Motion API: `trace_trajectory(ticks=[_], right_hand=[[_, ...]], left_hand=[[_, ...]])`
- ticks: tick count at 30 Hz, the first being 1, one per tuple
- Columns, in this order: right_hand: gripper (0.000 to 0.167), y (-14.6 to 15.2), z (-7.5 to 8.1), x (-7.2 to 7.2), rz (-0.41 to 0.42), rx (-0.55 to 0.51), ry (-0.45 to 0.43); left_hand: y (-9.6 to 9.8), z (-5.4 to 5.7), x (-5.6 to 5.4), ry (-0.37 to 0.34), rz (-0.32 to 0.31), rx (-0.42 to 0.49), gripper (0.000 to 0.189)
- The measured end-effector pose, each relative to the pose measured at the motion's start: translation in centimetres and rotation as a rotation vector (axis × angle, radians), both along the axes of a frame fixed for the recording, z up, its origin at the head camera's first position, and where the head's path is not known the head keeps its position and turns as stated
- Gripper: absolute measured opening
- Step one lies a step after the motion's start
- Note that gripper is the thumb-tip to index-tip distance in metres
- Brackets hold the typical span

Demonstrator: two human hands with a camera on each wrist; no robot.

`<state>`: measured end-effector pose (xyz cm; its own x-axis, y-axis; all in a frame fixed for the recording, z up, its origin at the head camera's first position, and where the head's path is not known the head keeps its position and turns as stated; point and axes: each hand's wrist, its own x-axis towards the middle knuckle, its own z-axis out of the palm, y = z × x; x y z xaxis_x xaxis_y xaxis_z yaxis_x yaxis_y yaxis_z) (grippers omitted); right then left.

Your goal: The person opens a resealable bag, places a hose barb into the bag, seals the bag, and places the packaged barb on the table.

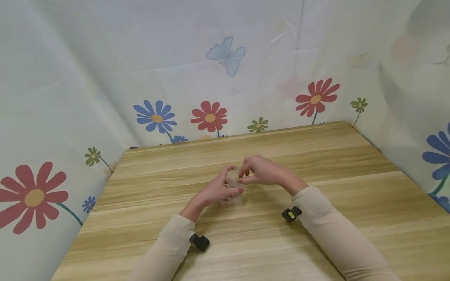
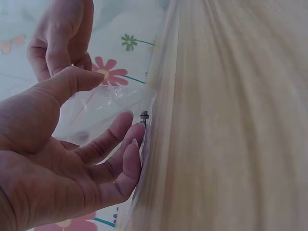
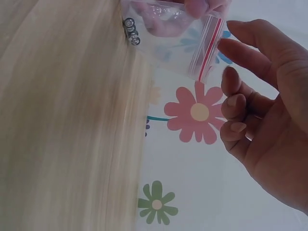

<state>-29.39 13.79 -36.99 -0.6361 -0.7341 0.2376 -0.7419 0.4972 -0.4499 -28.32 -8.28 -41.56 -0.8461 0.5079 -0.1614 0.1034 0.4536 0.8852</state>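
A clear zip bag (image 3: 168, 53) with a red stripe along its zip is held up off its side over the table. Small metal parts (image 3: 131, 31), ring-shaped from this side, sit in its lower corner; the left wrist view shows a screw-like piece (image 2: 144, 115) there. My left hand (image 1: 219, 189) grips the bag, thumb on one side and curved fingers (image 2: 118, 132) on the other. At the zip edge, my right hand (image 1: 261, 169) pinches with thumb and forefinger, the other fingers curled beneath (image 3: 236, 108).
A wood-grain table (image 1: 281, 242) lies under both arms. Pale walls printed with flowers (image 1: 209, 117) and a butterfly (image 1: 227, 55) close in its back and sides. Small black cameras (image 1: 199, 242) are strapped at both sleeves.
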Motion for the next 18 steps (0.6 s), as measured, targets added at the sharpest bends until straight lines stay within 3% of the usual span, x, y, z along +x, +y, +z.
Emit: trace_trajectory(ticks=[8,13,18], right_hand=[[0.009,0.15,-0.39,0.06,0.054,-0.032,-0.028],[0.010,0.13,-0.47,0.04,0.058,-0.010,-0.053],[0.009,0.15,-0.47,0.09,0.043,0.018,-0.085]], left_hand=[[0.18,0.03,0.15,0.033,0.004,0.025,0.084],[0.25,-0.02,0.13,0.024,-0.005,0.080,0.082],[0.34,-0.19,0.00,0.028,0.022,0.067,0.083]])
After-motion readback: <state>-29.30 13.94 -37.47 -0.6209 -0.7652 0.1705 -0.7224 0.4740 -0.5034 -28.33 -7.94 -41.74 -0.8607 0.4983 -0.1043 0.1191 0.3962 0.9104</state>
